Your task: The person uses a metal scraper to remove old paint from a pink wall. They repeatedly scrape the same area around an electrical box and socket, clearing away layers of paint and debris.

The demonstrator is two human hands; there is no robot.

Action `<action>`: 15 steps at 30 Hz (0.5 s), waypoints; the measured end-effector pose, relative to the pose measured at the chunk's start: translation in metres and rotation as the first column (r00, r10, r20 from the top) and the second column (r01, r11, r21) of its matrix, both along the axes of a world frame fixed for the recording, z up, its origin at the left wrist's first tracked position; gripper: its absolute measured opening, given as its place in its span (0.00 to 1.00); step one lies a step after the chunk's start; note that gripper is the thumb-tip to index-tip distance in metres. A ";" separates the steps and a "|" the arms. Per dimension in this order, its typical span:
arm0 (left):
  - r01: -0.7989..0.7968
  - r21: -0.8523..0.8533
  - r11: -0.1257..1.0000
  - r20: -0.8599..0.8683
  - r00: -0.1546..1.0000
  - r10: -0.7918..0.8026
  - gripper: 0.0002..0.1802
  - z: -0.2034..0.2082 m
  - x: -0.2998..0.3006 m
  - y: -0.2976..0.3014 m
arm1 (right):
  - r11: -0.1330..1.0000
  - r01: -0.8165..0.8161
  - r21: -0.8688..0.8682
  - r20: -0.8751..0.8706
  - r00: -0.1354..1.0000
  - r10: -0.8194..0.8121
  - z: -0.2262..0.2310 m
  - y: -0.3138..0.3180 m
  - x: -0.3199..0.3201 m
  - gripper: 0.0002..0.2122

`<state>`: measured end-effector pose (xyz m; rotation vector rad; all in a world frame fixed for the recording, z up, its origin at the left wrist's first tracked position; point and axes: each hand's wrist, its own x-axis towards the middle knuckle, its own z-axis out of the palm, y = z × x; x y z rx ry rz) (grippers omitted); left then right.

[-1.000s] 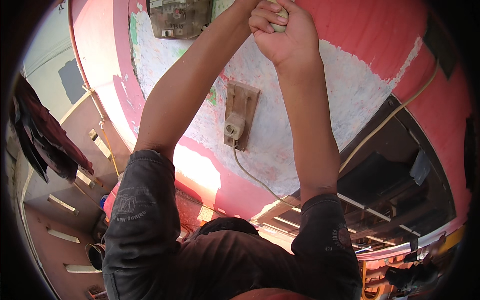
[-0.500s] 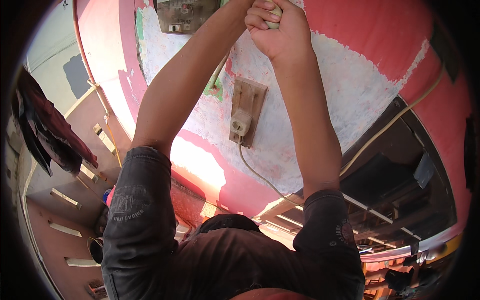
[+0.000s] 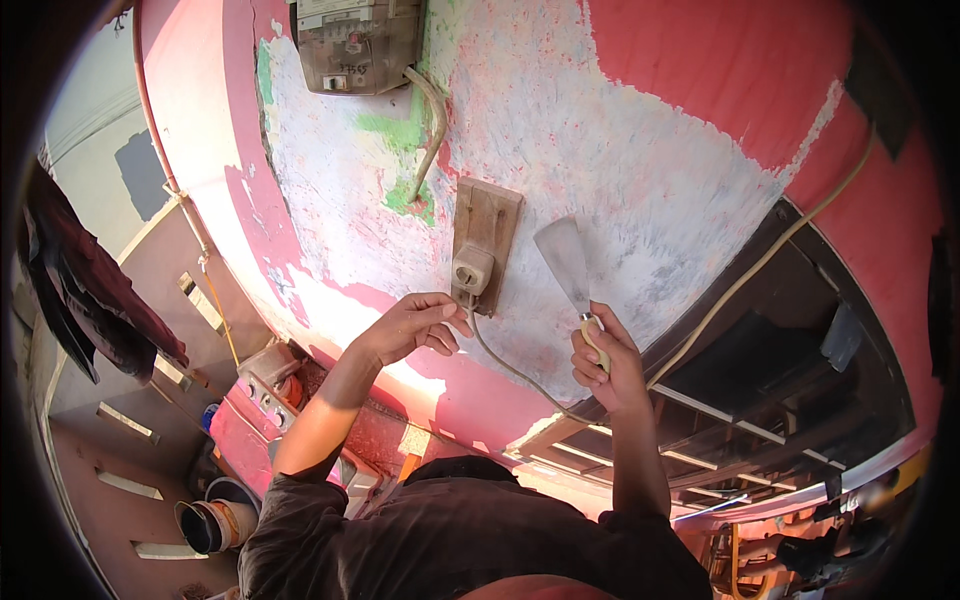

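In my right hand [image 3: 618, 372] is a paint scraper [image 3: 563, 262], its pale handle gripped by curled fingers and its wide metal blade pointing up toward the wall. Whether the blade touches the wall cannot be made out. My left hand [image 3: 408, 328] holds nothing, its fingers loosely bent and apart. Those fingertips are near the cable [image 3: 492, 352] under a power socket [image 3: 474, 270]; contact is unclear. The socket is fixed to a wooden board [image 3: 490, 210]. Around it the wall [image 3: 660, 190] shows a whitish, scraped patch bordered by pink and red paint.
An electricity meter box [image 3: 358, 48] hangs above, with a thick cable [image 3: 436, 125] curving down. Right of the hands is a dark-framed window [image 3: 770, 370] crossed by a long cable [image 3: 745, 280]. A pink washing machine [image 3: 250, 425], buckets [image 3: 208, 525] and hanging clothes [image 3: 95, 265] are at left.
Both hands have come down from high on the wall and moved apart. The left hand is off the scraper, which the right hand still grips. Its blade now shows.
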<state>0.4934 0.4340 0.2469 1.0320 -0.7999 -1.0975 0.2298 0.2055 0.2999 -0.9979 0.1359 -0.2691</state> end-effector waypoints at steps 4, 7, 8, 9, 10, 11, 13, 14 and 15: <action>-0.108 0.205 0.973 0.011 0.994 0.108 0.16 -0.086 -0.028 0.017 | 0.972 0.218 -0.083 -0.016 0.975 -0.220 -0.094 -0.013 -0.093 0.17; -0.130 0.184 0.974 -0.119 0.981 0.154 0.15 -0.109 -0.042 0.006 | 0.954 0.294 -0.066 -0.182 0.936 -0.301 -0.103 -0.002 -0.109 0.19; -0.145 0.173 0.974 -0.058 0.986 0.157 0.15 -0.114 -0.046 -0.004 | 0.962 0.262 -0.080 -0.151 0.951 -0.271 -0.103 -0.004 -0.106 0.20; -0.160 0.166 0.973 0.002 0.987 0.162 0.15 -0.113 -0.052 -0.013 | 0.962 0.248 -0.112 -0.157 0.952 -0.263 -0.100 -0.006 -0.100 0.21; -0.182 0.158 0.971 0.032 0.983 0.179 0.19 -0.101 -0.060 -0.024 | 0.960 0.241 -0.144 -0.154 0.953 -0.262 -0.096 -0.007 -0.092 0.22; -0.189 0.138 0.972 0.057 0.982 0.182 0.20 -0.099 -0.067 -0.033 | 0.957 0.232 -0.176 -0.152 0.954 -0.259 -0.095 -0.009 -0.087 0.23; -0.201 0.080 0.976 0.119 0.974 0.191 0.22 -0.090 -0.074 -0.051 | 0.956 0.212 -0.202 -0.140 0.960 -0.243 -0.096 -0.014 -0.079 0.23; -0.185 0.067 0.980 0.154 0.973 0.174 0.15 -0.092 -0.078 -0.055 | 0.956 0.208 -0.206 -0.138 0.961 -0.238 -0.095 -0.010 -0.075 0.23; -0.192 0.002 0.981 0.172 0.967 0.189 0.13 -0.087 -0.084 -0.059 | 0.956 0.202 -0.213 -0.130 0.964 -0.233 -0.094 -0.009 -0.070 0.23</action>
